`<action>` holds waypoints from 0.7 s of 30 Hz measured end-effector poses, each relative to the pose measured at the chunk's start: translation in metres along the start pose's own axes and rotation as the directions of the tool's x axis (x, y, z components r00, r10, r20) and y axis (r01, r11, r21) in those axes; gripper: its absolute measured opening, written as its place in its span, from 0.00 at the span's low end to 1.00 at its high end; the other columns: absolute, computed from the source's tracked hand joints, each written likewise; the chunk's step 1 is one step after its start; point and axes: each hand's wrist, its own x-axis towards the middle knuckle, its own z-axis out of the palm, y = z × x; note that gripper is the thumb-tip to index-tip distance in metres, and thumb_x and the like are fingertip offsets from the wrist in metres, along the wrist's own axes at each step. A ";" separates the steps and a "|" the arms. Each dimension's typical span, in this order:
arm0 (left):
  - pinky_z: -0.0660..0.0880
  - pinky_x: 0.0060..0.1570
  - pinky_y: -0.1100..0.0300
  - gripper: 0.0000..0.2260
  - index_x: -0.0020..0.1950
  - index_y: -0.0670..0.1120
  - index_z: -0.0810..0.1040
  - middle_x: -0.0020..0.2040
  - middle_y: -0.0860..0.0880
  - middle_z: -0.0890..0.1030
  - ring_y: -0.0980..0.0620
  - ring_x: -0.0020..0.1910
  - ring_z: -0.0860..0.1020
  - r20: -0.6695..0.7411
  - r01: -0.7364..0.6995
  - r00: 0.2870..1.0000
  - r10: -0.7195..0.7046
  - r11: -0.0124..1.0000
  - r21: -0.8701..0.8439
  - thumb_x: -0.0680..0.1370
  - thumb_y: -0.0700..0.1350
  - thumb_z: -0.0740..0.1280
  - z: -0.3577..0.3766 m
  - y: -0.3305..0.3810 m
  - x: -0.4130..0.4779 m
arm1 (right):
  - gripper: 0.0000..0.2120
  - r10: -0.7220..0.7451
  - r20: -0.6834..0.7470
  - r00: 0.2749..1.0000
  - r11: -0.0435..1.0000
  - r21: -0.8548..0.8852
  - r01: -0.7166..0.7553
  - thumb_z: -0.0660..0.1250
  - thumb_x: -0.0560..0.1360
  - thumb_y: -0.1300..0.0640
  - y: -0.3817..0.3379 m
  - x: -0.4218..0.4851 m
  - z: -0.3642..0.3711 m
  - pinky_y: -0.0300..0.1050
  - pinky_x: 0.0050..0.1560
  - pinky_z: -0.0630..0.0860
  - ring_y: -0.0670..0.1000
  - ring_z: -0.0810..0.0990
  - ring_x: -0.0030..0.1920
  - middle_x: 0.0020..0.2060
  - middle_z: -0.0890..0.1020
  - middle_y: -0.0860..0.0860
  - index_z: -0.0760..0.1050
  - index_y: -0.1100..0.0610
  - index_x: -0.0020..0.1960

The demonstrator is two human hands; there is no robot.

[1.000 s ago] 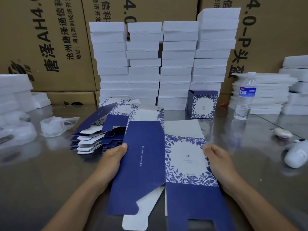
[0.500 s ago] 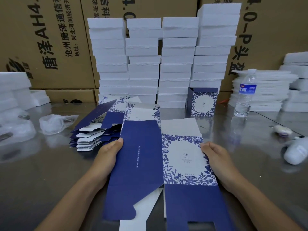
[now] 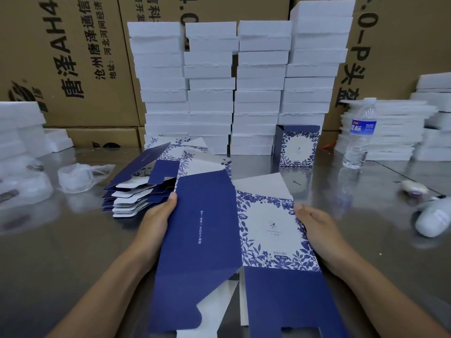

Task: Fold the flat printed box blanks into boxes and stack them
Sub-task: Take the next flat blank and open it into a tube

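Box blank (image 3: pixel 207 228) held at both side edges over the steel table (image 3: pixel 61 252).
White foam stacks (image 3: pixel 210 89) stand well beyond both hands. The blank spans between the hands, navy panel left, floral panel right. Pile of flat blanks (image 3: pixel 136 193) just beyond left hand (image 3: pixel 156 223); folded box (image 3: pixel 299 147) beyond right hand (image 3: pixel 317 230). Each hand grips its edge, thumb on top.

blank stack (image 3: pixel 139 193) left; folded box (image 3: pixel 299 147) behind, bottle (image 3: pixel 358 135) right
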 end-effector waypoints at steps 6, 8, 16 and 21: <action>0.78 0.42 0.54 0.16 0.42 0.48 0.86 0.47 0.44 0.85 0.47 0.41 0.84 0.048 0.043 0.998 -0.043 0.999 0.009 0.80 0.49 0.60 -0.003 -0.002 0.001 | 0.16 0.005 -0.043 0.999 0.999 0.054 -0.002 0.60 0.79 0.56 -0.001 0.001 -0.002 0.44 0.41 0.71 0.53 0.78 0.36 0.36 0.83 0.60 0.77 0.68 0.44; 0.78 0.44 0.53 0.15 0.44 0.48 0.86 0.48 0.44 0.85 0.46 0.43 0.84 0.071 0.038 0.997 -0.039 0.999 0.015 0.80 0.49 0.60 -0.004 -0.002 0.000 | 0.17 0.019 -0.075 0.997 0.997 0.078 -0.014 0.61 0.79 0.54 -0.003 0.002 -0.003 0.38 0.32 0.71 0.50 0.76 0.30 0.29 0.80 0.55 0.77 0.68 0.45; 0.76 0.25 0.65 0.25 0.32 0.49 0.86 0.36 0.49 0.85 0.54 0.33 0.84 0.124 0.060 0.992 -0.038 0.982 -0.179 0.81 0.54 0.56 0.009 0.005 -0.002 | 0.20 -0.031 -0.096 0.995 0.999 -0.028 0.028 0.57 0.81 0.55 -0.002 0.001 -0.001 0.48 0.42 0.68 0.54 0.72 0.41 0.49 0.75 0.74 0.72 0.75 0.51; 0.73 0.20 0.66 0.31 0.27 0.48 0.84 0.31 0.51 0.84 0.58 0.28 0.82 0.246 0.122 0.968 -0.060 0.962 -0.246 0.81 0.56 0.51 0.022 0.016 -0.012 | 0.21 -0.007 -0.110 0.994 1.000 -0.016 0.005 0.58 0.81 0.54 -0.002 0.001 -0.001 0.47 0.41 0.68 0.55 0.73 0.37 0.43 0.78 0.73 0.73 0.74 0.50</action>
